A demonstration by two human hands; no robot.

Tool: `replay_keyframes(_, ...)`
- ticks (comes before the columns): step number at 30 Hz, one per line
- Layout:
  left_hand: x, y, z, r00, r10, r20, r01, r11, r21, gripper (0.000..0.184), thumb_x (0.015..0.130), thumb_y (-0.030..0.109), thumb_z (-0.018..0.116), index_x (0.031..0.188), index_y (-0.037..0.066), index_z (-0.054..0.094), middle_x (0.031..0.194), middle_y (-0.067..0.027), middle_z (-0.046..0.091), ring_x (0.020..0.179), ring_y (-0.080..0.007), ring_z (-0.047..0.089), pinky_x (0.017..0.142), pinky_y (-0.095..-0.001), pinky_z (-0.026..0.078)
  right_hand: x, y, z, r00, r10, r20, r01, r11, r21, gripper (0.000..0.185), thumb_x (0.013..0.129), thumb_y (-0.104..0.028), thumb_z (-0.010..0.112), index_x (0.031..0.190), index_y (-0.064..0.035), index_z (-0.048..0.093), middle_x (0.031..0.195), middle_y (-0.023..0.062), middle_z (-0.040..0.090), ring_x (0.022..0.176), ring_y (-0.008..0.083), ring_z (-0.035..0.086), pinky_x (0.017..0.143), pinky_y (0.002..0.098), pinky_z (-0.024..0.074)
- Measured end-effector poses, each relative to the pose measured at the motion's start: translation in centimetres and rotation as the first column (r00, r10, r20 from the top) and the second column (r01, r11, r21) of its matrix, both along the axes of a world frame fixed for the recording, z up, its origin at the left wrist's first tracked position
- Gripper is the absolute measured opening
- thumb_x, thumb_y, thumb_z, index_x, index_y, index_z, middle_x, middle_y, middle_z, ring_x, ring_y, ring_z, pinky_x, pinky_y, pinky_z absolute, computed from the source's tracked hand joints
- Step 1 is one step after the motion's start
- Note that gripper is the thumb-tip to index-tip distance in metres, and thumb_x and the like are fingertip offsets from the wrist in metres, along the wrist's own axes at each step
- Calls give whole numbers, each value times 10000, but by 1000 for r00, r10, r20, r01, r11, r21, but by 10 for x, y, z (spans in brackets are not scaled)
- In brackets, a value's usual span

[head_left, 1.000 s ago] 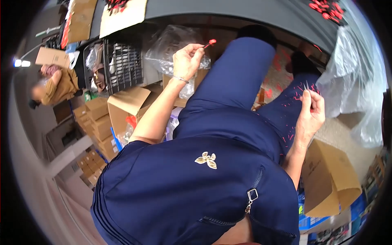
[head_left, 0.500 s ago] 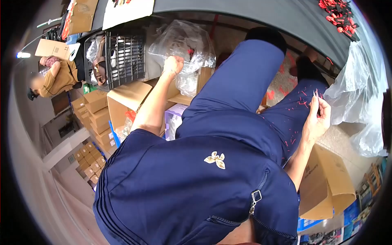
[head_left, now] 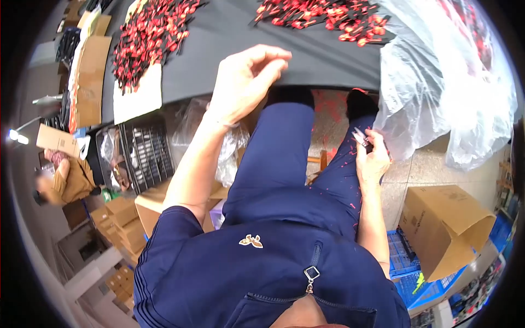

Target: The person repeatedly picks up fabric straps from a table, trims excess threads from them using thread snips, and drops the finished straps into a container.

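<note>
My left hand (head_left: pixel 243 85) is raised at the front edge of the dark table (head_left: pixel 229 33), its fingers curved with a gap between thumb and fingers, and nothing shows between them. Over my right thigh, my right hand (head_left: pixel 373 158) is closed on small metal snips (head_left: pixel 360 136), whose blades point up and left. A pile of red and black pieces (head_left: pixel 153 38) lies on the table at the left, partly over a pale sheet (head_left: pixel 139 95). Another red and black pile (head_left: pixel 328 16) is at the table's far side. Red thread bits lie on my right trouser leg.
Clear plastic sheeting (head_left: pixel 421 82) hangs over the table's right part. A black crate (head_left: pixel 145 150) and a clear bag (head_left: pixel 188 126) are at left. An open carton (head_left: pixel 443 224) stands on blue crates (head_left: pixel 404 257) at right. Another person (head_left: pixel 71 180) is at far left.
The red piece has left my left hand, which went down by the clear bag and then rose to the table edge. The view has shifted, showing more of the table and piles.
</note>
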State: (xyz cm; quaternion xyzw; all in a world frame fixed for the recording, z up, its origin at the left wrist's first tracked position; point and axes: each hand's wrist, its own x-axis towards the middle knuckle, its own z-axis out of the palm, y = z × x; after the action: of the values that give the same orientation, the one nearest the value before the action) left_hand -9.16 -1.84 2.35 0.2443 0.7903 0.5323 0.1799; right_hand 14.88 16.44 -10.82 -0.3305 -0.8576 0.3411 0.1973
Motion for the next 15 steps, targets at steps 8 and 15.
replay_keyframes(8, -64, 63, -47, 668, 58, -741, -180, 980, -86, 213, 793, 114, 761, 999, 77, 722, 784, -54, 649, 604, -117, 572, 646, -256, 511, 4, 6, -1, 1000, -1, 11, 1, 1000, 29, 282, 744, -9, 735, 1014, -59, 667, 882, 119, 711, 822, 240, 703, 753, 324, 533)
replay_keyframes(15, -75, 50, -38, 947, 248, -202, -248, 968, 26, 229, 900, 121, 666, 1110, 42, 715, 893, -58, 731, 692, -71, 648, 675, -226, 536, 4, 8, -4, 999, 28, -37, -26, 997, 76, 272, 729, -13, 725, 985, -63, 649, 859, 114, 695, 788, 272, 684, 722, 351, 526)
